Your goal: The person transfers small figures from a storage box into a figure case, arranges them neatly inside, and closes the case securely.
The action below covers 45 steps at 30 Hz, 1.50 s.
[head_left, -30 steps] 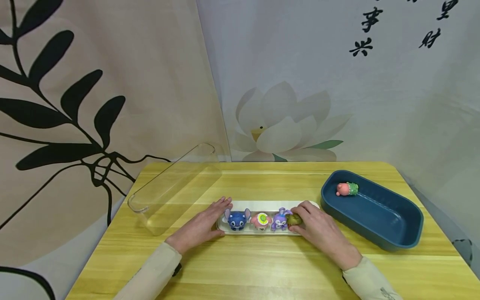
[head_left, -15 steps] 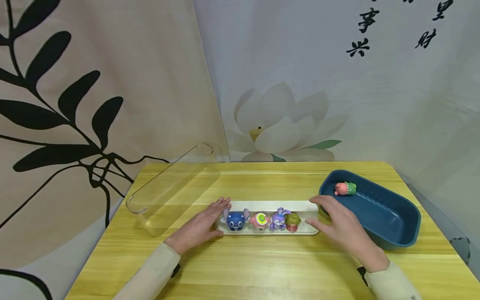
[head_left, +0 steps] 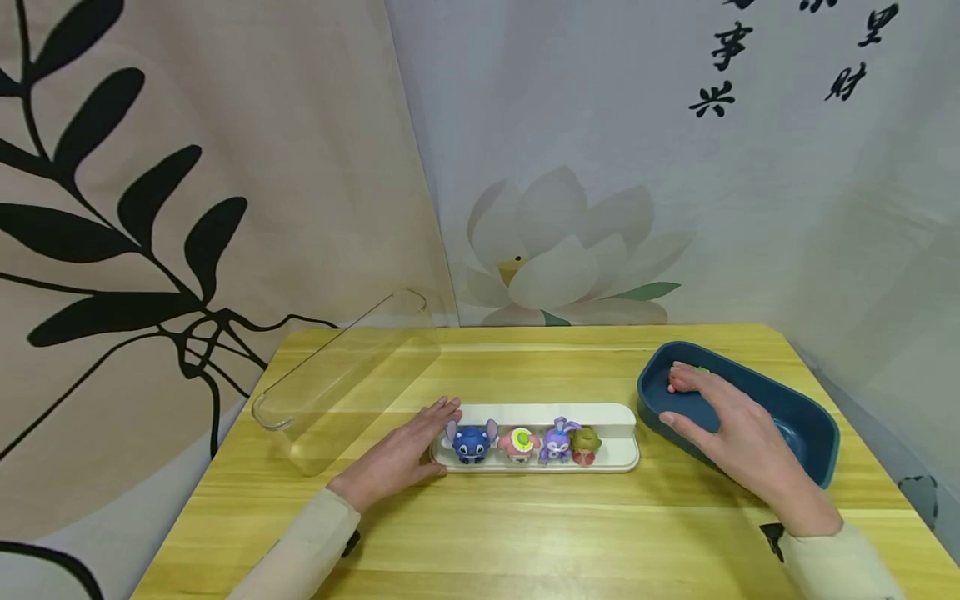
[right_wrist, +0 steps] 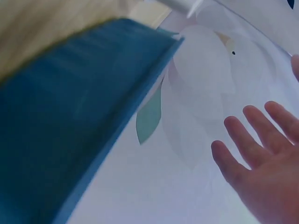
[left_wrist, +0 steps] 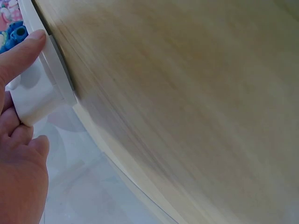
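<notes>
- On the wooden table (head_left: 525,533), the left end of the long white plastic tray (head_left: 618,454) is held by the left hand (head_left: 401,454).
- Four small coloured toy figures (head_left: 472,446) are lined up from that tray's left end.
- The right hand (head_left: 746,433) is held over the deep blue rectangular basin (head_left: 797,417), thumb and fingers apart; contact cannot be told.
- At the basin's far left corner, the pink-and-green toy figure (head_left: 678,383) is partly covered by the right fingertips, much nearer than the left hand; its long axis seems laid left to right, pink end leftmost.
</notes>
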Tool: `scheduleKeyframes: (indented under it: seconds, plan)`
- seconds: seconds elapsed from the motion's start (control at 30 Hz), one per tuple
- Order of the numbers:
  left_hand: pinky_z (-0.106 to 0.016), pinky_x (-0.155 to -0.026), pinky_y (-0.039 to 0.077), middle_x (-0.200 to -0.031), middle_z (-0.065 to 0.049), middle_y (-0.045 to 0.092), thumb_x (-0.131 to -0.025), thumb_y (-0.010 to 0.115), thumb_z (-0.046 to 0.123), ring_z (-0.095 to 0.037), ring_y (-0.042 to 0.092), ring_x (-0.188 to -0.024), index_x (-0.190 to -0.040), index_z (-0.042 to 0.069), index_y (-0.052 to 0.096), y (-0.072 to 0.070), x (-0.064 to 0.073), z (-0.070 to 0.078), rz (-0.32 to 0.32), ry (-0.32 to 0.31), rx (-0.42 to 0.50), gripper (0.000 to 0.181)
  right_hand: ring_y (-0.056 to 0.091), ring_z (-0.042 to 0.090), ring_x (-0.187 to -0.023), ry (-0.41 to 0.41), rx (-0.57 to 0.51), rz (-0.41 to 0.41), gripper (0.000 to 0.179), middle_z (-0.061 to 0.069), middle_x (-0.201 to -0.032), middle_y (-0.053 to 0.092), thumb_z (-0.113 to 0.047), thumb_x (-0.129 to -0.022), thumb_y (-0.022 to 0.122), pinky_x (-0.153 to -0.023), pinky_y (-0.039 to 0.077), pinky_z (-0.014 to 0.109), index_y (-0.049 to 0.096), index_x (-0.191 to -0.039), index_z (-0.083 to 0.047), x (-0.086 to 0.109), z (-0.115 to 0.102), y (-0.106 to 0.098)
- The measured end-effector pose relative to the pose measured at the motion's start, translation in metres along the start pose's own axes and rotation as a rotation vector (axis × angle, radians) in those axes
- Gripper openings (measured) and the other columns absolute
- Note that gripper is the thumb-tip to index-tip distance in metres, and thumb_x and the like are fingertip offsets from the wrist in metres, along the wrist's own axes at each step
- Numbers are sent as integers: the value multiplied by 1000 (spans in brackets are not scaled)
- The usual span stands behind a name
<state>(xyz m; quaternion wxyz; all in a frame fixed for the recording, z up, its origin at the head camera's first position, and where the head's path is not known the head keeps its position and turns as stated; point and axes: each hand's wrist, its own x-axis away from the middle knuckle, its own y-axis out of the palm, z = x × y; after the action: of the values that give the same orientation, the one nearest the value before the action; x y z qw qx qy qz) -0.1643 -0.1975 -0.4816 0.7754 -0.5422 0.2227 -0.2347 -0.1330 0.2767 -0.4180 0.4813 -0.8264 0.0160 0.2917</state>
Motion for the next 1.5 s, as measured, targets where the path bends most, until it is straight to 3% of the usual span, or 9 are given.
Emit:
scheduleKeyframes:
  seconds: [0.23, 0.4, 0.7, 0.87, 1.1, 1.3, 1.5]
  plan:
    - [-52, -120, 34, -170, -7, 25, -87, 85, 24, -28, 24, -156, -162, 11, 35, 1, 2, 0, 1, -7, 6, 91, 55, 49, -127, -7, 50, -60, 73, 21, -146, 58, -30, -85, 86, -93, 49, 67, 56, -147, -6, -7, 11, -21]
    - [-53, -120, 34, -170, -8, 26, -87, 85, 25, -29, 24, -156, -162, 11, 35, 1, 1, 0, 0, -9, 7, 91, 51, 52, -128, 36, 67, -148, 74, 26, -146, 55, -37, -90, 81, -96, 46, 71, 51, -150, -5, -15, 21, -35]
    - [-52, -121, 33, -170, -8, 26, -88, 84, 26, -28, 24, -156, -162, 10, 35, 0, 1, 0, 2, -1, 9, 91, 50, 52, -129, 41, 109, -228, 71, 29, -147, 53, -37, -92, 79, -98, 45, 73, 52, -147, 0, -34, 40, -47]
    - [-52, -121, 33, -170, -9, 26, -87, 85, 25, -28, 24, -156, -162, 10, 35, 0, 0, -1, 7, 7, -2, 91, 50, 51, -130, 24, 107, -276, 68, 29, -147, 53, -32, -93, 79, -100, 45, 71, 53, -147, 1, -42, 49, -47]
    - [-53, -120, 33, -170, -8, 26, -87, 85, 25, -28, 25, -156, -162, 11, 35, 1, 0, -2, 5, 0, 10, 91, 50, 50, -133, 87, 108, -362, 73, 29, -149, 52, -46, -97, 71, -105, 44, 70, 50, -150, 0, -53, 62, -41]
    - [-52, -121, 33, -170, -7, 26, -87, 85, 26, -27, 25, -155, -163, 14, 34, 2, -1, -2, 6, -5, 18, 92, 49, 51, -133, 100, 108, -411, 66, 30, -148, 52, -35, -99, 72, -107, 43, 70, 50, -149, 2, -58, 74, -33]
    - [-52, -120, 34, -170, -7, 26, -86, 85, 25, -28, 26, -155, -162, 13, 35, 2, -1, -2, 7, -1, -2, 92, 52, 52, -129, 80, 102, -445, 65, 31, -143, 55, -35, -98, 73, -104, 45, 70, 53, -146, 4, -63, 84, -24]
